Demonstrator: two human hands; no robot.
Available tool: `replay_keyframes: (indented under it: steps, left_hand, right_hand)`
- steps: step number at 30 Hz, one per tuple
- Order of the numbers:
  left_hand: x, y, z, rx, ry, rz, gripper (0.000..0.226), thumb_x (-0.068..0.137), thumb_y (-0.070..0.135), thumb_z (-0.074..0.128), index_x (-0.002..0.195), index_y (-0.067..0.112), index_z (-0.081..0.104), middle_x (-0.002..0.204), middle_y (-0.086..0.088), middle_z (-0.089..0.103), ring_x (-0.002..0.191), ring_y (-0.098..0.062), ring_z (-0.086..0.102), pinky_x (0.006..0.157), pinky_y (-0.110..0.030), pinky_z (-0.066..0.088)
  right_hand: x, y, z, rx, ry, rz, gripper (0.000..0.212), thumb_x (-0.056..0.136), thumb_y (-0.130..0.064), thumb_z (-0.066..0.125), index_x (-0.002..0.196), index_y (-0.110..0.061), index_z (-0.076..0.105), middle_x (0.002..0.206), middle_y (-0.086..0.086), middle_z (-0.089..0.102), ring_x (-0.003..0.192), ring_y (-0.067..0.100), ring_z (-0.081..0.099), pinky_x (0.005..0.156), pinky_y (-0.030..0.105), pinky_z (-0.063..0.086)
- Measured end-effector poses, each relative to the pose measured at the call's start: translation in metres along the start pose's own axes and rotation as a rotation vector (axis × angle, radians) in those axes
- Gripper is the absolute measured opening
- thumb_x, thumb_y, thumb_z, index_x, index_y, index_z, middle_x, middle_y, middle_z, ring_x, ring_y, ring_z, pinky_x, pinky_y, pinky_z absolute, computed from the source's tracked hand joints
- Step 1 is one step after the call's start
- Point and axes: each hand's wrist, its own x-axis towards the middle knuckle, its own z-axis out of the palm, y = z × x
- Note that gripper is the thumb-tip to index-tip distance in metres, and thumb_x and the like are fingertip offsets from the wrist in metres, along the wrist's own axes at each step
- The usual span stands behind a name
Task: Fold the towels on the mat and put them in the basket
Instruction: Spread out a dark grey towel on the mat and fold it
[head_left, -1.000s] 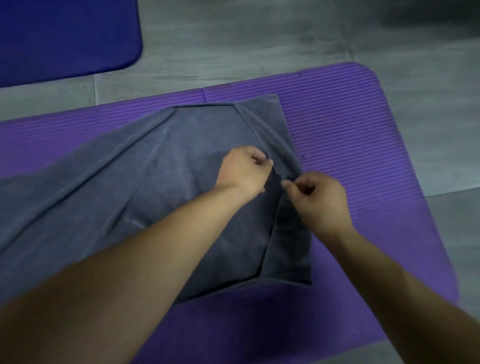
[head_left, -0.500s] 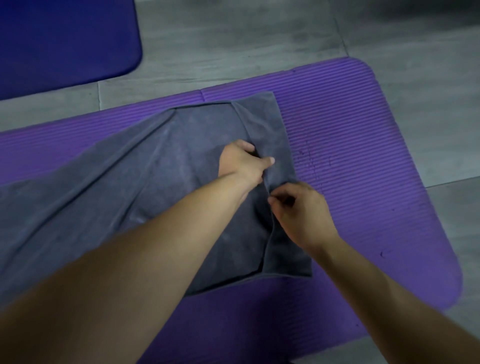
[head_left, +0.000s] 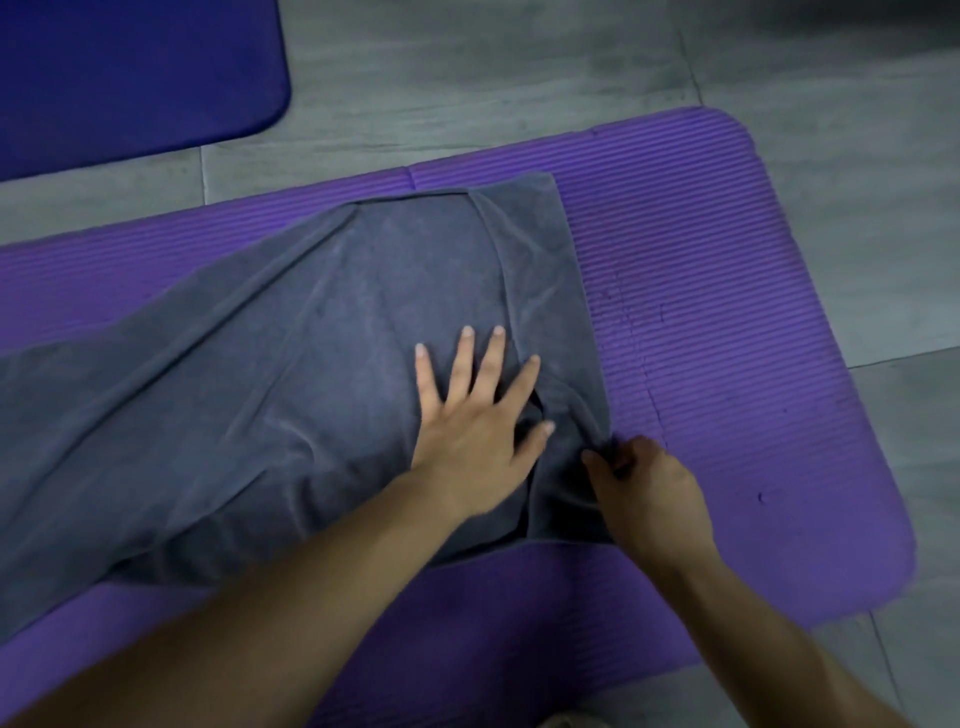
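Since 0.5 s ago the left hand (head_left: 478, 415) has let go of the fold and opened. It now lies flat, fingers spread apart, palm pressing the towel (head_left: 311, 364) down. The right hand (head_left: 644, 488) has slid out & toward the person, to the towel's right edge, its grip still clamped: thumb & fingertips pinch the cloth there.

Progress, judging by the layout: early. One towel is on the mat (head_left: 727, 312), mid-fold at best. A narrow strip (head_left: 540, 260) along its right end is turned over onto the main body, and the rest runs off to the left, past the frame edge, not yet folded. This looks like smoothing & squaring that first fold, w/ the left hand as anchor and the right tugging the edge straight. Still to do: the main folds, then the basket, which isn't in view. No other towels in view either, so can't tell how many remain.

Towel: grey, soft, matte pile. It lies limp, w/ long diagonal creases across the left part and a bunched pucker betw. the two hands. The far right corner lies flat & square, while the near edge is partly hidden by the arms. It's fully on the purple mat as far as seen. A blue mat (head_left: 130, 67) lies apart on the grey floor (head_left: 467, 67).
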Motion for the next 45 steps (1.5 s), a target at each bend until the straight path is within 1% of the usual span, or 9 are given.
replay_keyframes:
  steps: [5, 8, 16, 20, 23, 26, 31, 38, 45]
  left_hand:
    - [-0.011, 0.000, 0.011, 0.028, -0.062, -0.029, 0.076, 0.097, 0.073, 0.007, 0.161, 0.036, -0.011, 0.168, -0.004, -0.025, 0.151, -0.029, -0.031, 0.113, -0.074, -0.015]
    - [-0.011, 0.008, 0.008, 0.024, -0.079, -0.069, 0.078, 0.094, 0.077, -0.002, 0.160, 0.037, -0.016, 0.166, -0.005, -0.029, 0.150, -0.029, -0.034, 0.113, -0.073, -0.016]
    - [-0.011, 0.036, 0.005, -0.054, -0.134, -0.144, 0.077, 0.097, 0.074, 0.007, 0.159, 0.036, -0.017, 0.164, -0.005, -0.034, 0.148, -0.027, -0.038, 0.116, -0.068, -0.018]
    - [-0.011, 0.017, 0.004, -0.042, -0.036, -0.164, 0.075, 0.099, 0.069, 0.012, 0.161, 0.033, -0.009, 0.169, -0.010, -0.021, 0.154, -0.025, -0.025, 0.118, -0.066, -0.015]
    - [-0.015, -0.014, 0.004, -0.018, 0.078, -0.242, 0.076, 0.096, 0.067, 0.017, 0.163, 0.032, 0.010, 0.171, -0.012, 0.000, 0.157, -0.028, -0.009, 0.116, -0.072, -0.009]
    - [-0.029, -0.040, 0.002, -0.035, 0.036, -0.311, 0.076, 0.095, 0.068, 0.015, 0.162, 0.032, 0.012, 0.171, -0.008, 0.000, 0.157, -0.024, -0.009, 0.115, -0.075, -0.005]
    - [-0.039, -0.092, -0.038, -0.224, 0.221, -0.325, 0.067, 0.096, 0.057, 0.030, 0.151, 0.021, 0.041, 0.161, -0.007, 0.037, 0.145, -0.028, 0.034, 0.117, -0.056, 0.027]
    - [-0.096, -0.265, -0.099, -0.079, 0.132, -0.699, 0.039, 0.095, 0.030, 0.060, 0.131, 0.015, 0.056, 0.134, -0.015, 0.054, 0.123, -0.042, 0.051, 0.098, -0.053, 0.042]
    - [-0.173, -0.394, -0.118, -0.175, -0.114, -0.671, 0.044, 0.090, 0.034, 0.072, 0.130, 0.020, 0.063, 0.129, -0.010, 0.063, 0.119, -0.032, 0.059, 0.101, -0.039, 0.047]
  right_hand:
    - [-0.015, 0.003, 0.003, 0.226, 0.146, -0.129, 0.032, 0.097, -0.034, 0.061, 0.077, -0.017, 0.042, 0.063, -0.003, 0.051, 0.058, 0.015, 0.051, 0.057, 0.034, 0.030]
    - [-0.018, 0.005, 0.000, 0.443, 0.151, -0.121, 0.030, 0.096, -0.031, 0.064, 0.081, -0.016, 0.042, 0.061, -0.005, 0.048, 0.052, 0.003, 0.046, 0.052, 0.020, 0.037]
    - [0.004, 0.041, -0.024, -0.009, 0.095, -0.142, 0.042, 0.084, -0.057, 0.067, 0.086, -0.023, 0.043, 0.066, -0.003, 0.058, 0.077, 0.037, 0.065, 0.062, 0.042, 0.048]
    - [0.000, 0.030, -0.018, -0.069, 0.155, -0.142, 0.042, 0.089, -0.064, 0.053, 0.097, -0.023, 0.049, 0.083, 0.003, 0.060, 0.090, 0.039, 0.064, 0.068, 0.041, 0.044]
    - [-0.009, 0.029, -0.004, -0.111, 0.306, -0.438, 0.051, 0.091, -0.052, 0.061, 0.124, -0.014, 0.058, 0.124, 0.016, 0.057, 0.113, 0.040, 0.054, 0.090, 0.047, 0.046]
    - [-0.008, 0.030, 0.017, -0.257, 0.220, -0.719, 0.055, 0.093, -0.050, 0.055, 0.137, -0.016, 0.060, 0.153, 0.016, 0.043, 0.140, 0.039, 0.039, 0.112, 0.051, 0.034]
    - [0.009, -0.028, 0.011, -0.192, 0.360, -0.786, 0.033, 0.093, -0.044, 0.053, 0.103, -0.021, 0.075, 0.126, 0.007, 0.062, 0.109, 0.035, 0.055, 0.092, 0.047, 0.040]
    - [0.027, -0.215, 0.054, -0.106, -0.197, -1.080, 0.028, 0.095, -0.032, 0.054, 0.108, -0.015, 0.072, 0.101, -0.001, 0.068, 0.087, 0.020, 0.064, 0.082, 0.036, 0.053]
    - [-0.018, -0.380, 0.157, -0.070, -0.355, -1.088, 0.025, 0.095, -0.024, 0.067, 0.118, -0.017, 0.072, 0.104, -0.003, 0.069, 0.086, 0.010, 0.060, 0.087, 0.022, 0.047]
